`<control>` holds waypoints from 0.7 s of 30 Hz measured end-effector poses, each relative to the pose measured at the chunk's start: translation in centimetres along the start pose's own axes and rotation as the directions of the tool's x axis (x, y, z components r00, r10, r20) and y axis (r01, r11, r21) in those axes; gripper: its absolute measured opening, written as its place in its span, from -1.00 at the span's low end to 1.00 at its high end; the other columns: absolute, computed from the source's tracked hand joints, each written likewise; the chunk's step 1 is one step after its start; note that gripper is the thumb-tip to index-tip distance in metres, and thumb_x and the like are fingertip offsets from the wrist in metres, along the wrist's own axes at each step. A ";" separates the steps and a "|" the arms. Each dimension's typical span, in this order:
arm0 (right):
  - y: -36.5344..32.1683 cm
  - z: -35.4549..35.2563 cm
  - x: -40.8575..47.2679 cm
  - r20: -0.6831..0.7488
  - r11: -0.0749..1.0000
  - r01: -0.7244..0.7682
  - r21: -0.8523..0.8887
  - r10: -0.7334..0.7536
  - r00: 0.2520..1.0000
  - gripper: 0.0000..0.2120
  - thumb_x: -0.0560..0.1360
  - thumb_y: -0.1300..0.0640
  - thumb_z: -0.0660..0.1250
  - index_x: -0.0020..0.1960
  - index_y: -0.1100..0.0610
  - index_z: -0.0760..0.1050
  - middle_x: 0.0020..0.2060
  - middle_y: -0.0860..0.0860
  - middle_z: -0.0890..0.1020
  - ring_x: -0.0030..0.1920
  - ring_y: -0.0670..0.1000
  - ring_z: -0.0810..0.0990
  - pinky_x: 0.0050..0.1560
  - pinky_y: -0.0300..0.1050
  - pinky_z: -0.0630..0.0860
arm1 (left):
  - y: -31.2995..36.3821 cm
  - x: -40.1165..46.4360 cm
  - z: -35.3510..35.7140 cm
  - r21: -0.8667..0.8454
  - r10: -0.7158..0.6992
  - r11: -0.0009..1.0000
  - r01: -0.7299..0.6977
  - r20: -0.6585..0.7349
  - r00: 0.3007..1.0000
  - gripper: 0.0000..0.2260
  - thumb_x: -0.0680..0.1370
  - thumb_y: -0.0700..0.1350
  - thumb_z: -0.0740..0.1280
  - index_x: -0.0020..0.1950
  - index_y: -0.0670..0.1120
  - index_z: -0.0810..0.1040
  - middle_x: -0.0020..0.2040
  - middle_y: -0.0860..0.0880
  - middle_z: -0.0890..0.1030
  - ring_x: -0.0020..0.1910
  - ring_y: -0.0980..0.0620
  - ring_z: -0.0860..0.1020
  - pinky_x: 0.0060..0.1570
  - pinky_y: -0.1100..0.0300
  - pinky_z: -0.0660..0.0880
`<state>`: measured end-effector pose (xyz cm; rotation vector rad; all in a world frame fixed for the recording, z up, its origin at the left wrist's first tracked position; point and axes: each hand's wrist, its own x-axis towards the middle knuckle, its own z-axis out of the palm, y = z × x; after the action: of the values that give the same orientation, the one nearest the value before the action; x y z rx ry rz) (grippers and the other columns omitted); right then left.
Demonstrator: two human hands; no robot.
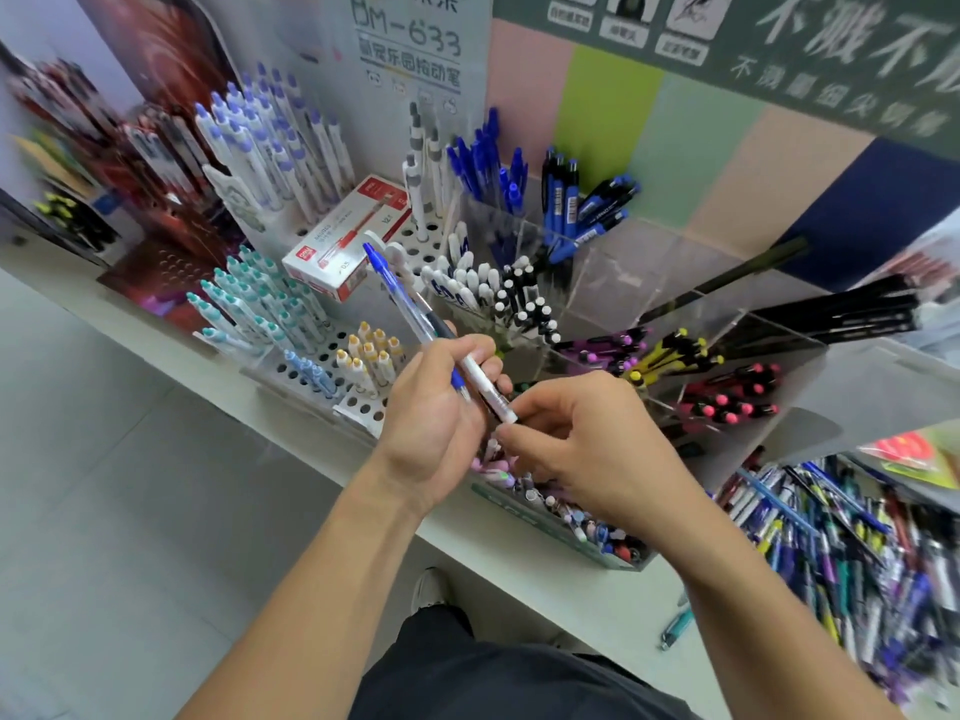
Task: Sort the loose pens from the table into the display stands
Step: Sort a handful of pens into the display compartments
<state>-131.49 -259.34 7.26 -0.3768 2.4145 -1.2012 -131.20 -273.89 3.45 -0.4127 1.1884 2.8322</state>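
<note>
My left hand (441,413) grips a small bunch of pens (415,314): a clear one with a blue cap pointing up-left, a dark one and a white one. My right hand (576,439) is just right of it, its fingertips pinched at the lower end of the white pen (493,394). Both hands hover over the clear divided stand (675,283) holding blue, black, white, purple, yellow and pink pens. A heap of loose pens (852,537) lies on the table at the right.
Perforated white stands (332,350) at the left hold teal, purple-topped and yellow-topped pens. A red-and-white pen box (348,236) lies on them. A low tray of small pens (582,527) sits under my right wrist. One teal pen (675,626) lies near the table edge.
</note>
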 end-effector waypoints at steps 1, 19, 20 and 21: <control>0.2 -0.5 -0.2 0.001 1.000 0.008 0.023 -0.008 1.000 -0.91 0.56 0.19 0.43 -0.12 0.11 0.68 -0.39 -0.04 0.69 -0.39 -0.07 0.66 -0.32 -0.06 0.65 | 0.0 0.1 -0.3 0.062 0.042 0.997 -0.041 -0.014 0.999 -0.80 0.59 -0.11 0.23 -0.23 -0.06 0.49 -0.30 0.03 0.42 -0.31 0.10 0.40 -0.07 0.14 0.35; -6.5 -8.6 4.5 -0.339 0.781 0.023 -0.624 -0.298 0.892 -0.90 0.51 0.19 0.43 -0.03 0.09 0.72 -0.20 0.11 0.67 -0.17 0.13 0.60 -0.12 -0.06 0.59 | -0.6 -1.6 -5.5 0.460 0.047 0.888 -0.006 -0.079 0.996 -0.89 0.71 -0.24 0.12 0.11 -0.05 0.38 -0.21 -0.07 0.63 -0.36 0.08 0.36 -0.39 0.24 0.28; -6.6 -8.8 4.3 -0.335 0.772 0.000 -0.636 -0.276 0.901 -0.89 0.50 0.22 0.42 -0.05 0.08 0.72 -0.21 0.12 0.66 -0.18 0.15 0.60 -0.15 -0.10 0.55 | -0.7 -1.7 -5.7 0.467 0.046 0.884 0.000 -0.086 0.995 -0.90 0.71 -0.23 0.13 0.09 -0.07 0.40 -0.21 -0.06 0.62 -0.36 0.08 0.37 -0.39 0.23 0.29; -6.6 -8.9 4.4 -0.326 0.757 -0.023 -0.653 -0.253 0.911 -0.87 0.48 0.24 0.42 -0.07 0.08 0.72 -0.20 0.14 0.66 -0.20 0.16 0.61 -0.16 -0.12 0.51 | -0.8 -1.7 -5.9 0.474 0.044 0.881 0.007 -0.097 0.994 -0.89 0.71 -0.24 0.14 0.08 -0.07 0.42 -0.22 -0.04 0.61 -0.36 0.08 0.38 -0.38 0.22 0.29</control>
<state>-139.25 -258.94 16.34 -0.5306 3.1824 -0.4501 -128.13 -277.37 -0.58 -0.5197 1.8458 2.4267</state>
